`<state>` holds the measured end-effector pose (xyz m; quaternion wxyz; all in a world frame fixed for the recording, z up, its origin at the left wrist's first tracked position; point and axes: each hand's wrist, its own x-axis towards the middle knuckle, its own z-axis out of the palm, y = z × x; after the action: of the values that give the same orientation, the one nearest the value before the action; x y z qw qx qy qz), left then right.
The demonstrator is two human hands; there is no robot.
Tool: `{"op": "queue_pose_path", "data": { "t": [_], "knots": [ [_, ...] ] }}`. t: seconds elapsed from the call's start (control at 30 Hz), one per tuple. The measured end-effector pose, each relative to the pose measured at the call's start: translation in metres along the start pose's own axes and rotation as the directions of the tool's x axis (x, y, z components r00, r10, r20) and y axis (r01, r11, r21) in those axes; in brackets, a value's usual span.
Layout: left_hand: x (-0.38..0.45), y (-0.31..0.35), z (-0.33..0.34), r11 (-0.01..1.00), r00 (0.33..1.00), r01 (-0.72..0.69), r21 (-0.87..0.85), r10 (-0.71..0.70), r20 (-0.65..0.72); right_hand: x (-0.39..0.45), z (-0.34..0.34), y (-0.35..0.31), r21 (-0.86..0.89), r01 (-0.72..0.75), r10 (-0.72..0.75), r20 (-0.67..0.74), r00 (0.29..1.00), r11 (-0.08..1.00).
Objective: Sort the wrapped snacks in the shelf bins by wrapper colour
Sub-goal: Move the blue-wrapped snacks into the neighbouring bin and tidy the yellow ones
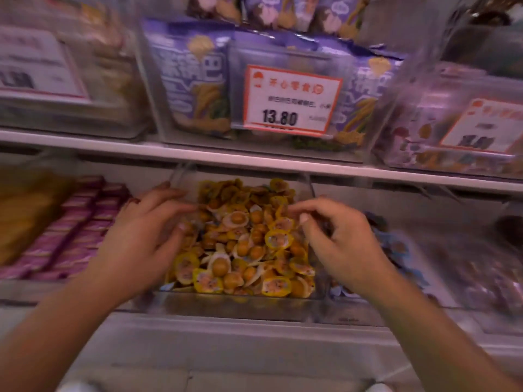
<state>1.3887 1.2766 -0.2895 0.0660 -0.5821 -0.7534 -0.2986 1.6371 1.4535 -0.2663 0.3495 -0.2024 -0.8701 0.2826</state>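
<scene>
Both my hands are down in the clear bin [240, 305] on the lower shelf. My left hand [141, 244] lies released, fingers spread flat on the yellow-wrapped snacks [243, 241]. My right hand [336, 244] has curled fingers; whether its grip has a wrapper, I cannot tell. I'd rake lightly, lifting only off-colour pieces. The snacks are roundish, heaped every way, with no shared long axis. Beyond, blue-wrapped pieces [396, 247] sit right, pink packs [70, 230] left, purple bags [195, 89] above.
</scene>
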Motion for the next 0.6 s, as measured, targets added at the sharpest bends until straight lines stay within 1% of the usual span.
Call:
{"op": "queue_pose_path", "data": {
  "t": [0.03,0.07,0.1,0.17,0.2,0.23,0.27,0.3,0.37,0.47,0.53,0.6],
  "knots": [
    [-0.006,-0.005,-0.003,0.999,1.0,0.027,-0.027,-0.027,0.012,0.002,0.017,-0.011,-0.014,0.069,-0.067,0.12,0.991,0.998],
    [-0.012,-0.009,-0.006,0.997,0.999,0.049,-0.056,-0.047,0.025,0.003,0.035,-0.02,-0.011,0.113,-0.106,0.245,0.964,0.994],
    [-0.017,-0.013,-0.007,0.994,0.997,0.063,-0.085,-0.06,0.038,0.005,0.052,-0.027,-0.005,0.149,-0.137,0.362,0.922,0.989],
    [-0.028,-0.022,-0.009,0.99,0.996,0.066,-0.127,-0.058,0.065,0.01,0.084,-0.032,-0.009,0.225,-0.182,0.561,0.807,0.974],
    [-0.032,-0.025,-0.009,0.989,0.996,0.057,-0.137,-0.047,0.074,0.012,0.099,-0.032,-0.023,0.249,-0.176,0.644,0.744,0.968],
    [-0.036,-0.028,-0.009,0.989,0.996,0.047,-0.138,-0.036,0.079,0.014,0.11,-0.031,-0.035,0.252,-0.156,0.702,0.695,0.967],
    [-0.038,-0.03,-0.01,0.99,0.996,0.04,-0.135,-0.029,0.081,0.017,0.118,-0.029,-0.037,0.238,-0.136,0.732,0.668,0.971],
    [-0.04,-0.031,-0.01,0.99,0.996,0.04,-0.132,-0.029,0.081,0.021,0.123,-0.025,-0.028,0.224,-0.13,0.742,0.658,0.974],
    [-0.042,-0.032,-0.01,0.99,0.996,0.049,-0.134,-0.039,0.079,0.027,0.13,-0.017,-0.047,0.245,-0.131,0.741,0.658,0.968],
    [-0.041,-0.033,-0.009,0.989,0.997,0.05,-0.142,-0.04,0.072,0.034,0.137,-0.006,-0.227,0.362,-0.081,0.741,0.666,0.904],
    [-0.041,-0.032,-0.008,0.99,0.997,0.044,-0.134,-0.035,0.068,0.038,0.141,-0.001,-0.312,0.4,-0.07,0.709,0.702,0.862],
    [-0.04,-0.032,-0.009,0.99,0.997,0.038,-0.133,-0.029,0.065,0.045,0.14,0.003,-0.389,0.411,-0.088,0.629,0.772,0.825]
  ]
}}
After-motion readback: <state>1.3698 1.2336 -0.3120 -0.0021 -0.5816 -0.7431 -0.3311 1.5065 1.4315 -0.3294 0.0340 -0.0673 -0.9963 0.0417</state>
